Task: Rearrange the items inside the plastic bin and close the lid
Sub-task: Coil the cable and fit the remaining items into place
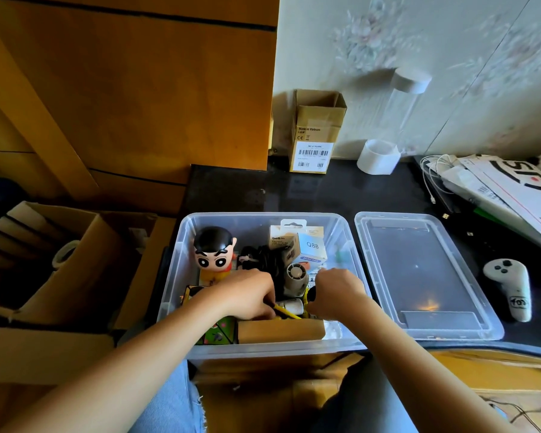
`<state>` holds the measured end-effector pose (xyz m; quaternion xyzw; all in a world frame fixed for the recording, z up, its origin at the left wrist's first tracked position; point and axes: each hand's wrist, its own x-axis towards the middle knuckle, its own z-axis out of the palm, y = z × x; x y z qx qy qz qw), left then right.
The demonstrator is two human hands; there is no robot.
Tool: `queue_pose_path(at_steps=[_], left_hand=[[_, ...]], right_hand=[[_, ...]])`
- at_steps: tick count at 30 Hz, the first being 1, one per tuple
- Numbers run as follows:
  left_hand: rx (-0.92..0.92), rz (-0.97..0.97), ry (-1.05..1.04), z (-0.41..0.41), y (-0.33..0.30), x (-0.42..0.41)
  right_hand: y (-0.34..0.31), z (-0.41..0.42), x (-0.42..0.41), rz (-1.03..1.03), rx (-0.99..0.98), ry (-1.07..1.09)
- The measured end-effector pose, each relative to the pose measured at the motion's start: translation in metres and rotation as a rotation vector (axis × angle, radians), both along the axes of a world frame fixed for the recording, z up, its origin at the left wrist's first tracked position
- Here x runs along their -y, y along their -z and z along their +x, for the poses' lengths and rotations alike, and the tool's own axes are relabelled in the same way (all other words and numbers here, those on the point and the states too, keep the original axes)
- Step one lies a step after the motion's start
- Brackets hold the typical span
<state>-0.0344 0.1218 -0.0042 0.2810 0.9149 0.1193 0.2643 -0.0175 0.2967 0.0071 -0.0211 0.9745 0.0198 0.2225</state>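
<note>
The clear plastic bin [263, 215] stands open in front of me, and its clear lid [419, 276] lies flat beside it on the right. Both my hands are down inside the bin. My left hand [247, 292] curls over a thin yellow-and-black item [287, 313]. My right hand [334, 292] grips the same item's black end; the fingertips are hidden. Around the hands lie a cartoon figure [214, 251], black cables [260, 257], a small grey fan [294, 275], a Q88 fan box [311, 248], a Belkin box [280, 240], a brown cardboard box [278, 331] and a green patterned cube [219, 332].
A white game controller [509, 285] lies right of the lid. At the back stand a small cardboard box [317, 132] and a clear tube on a white base [380, 156]. Papers and white cables [481, 182] fill the far right. An open carton [60, 260] sits on the left.
</note>
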Motion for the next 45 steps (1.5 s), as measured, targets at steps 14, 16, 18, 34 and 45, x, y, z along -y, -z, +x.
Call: queue_pose_path(at_steps=[14, 16, 18, 34, 45], left_hand=[[0.221, 0.772, -0.484, -0.004, -0.03, 0.058], [0.213, 0.84, -0.563, -0.001, -0.032, 0.061], [0.188, 0.875, -0.616, 0.001, -0.033, 0.061], [0.153, 0.987, -0.507, 0.0, -0.04, 0.006], [0.233, 0.439, -0.223, 0.012, -0.024, -0.034]], right_hand=[[0.001, -0.006, -0.005, -0.083, 0.068, -0.057], [0.002, -0.005, -0.002, -0.153, 0.148, -0.024], [0.002, -0.001, 0.004, -0.197, 0.178, -0.01], [-0.048, 0.002, 0.002, -0.678, -0.239, -0.107], [-0.018, 0.019, -0.034, -0.533, -0.546, 0.103]])
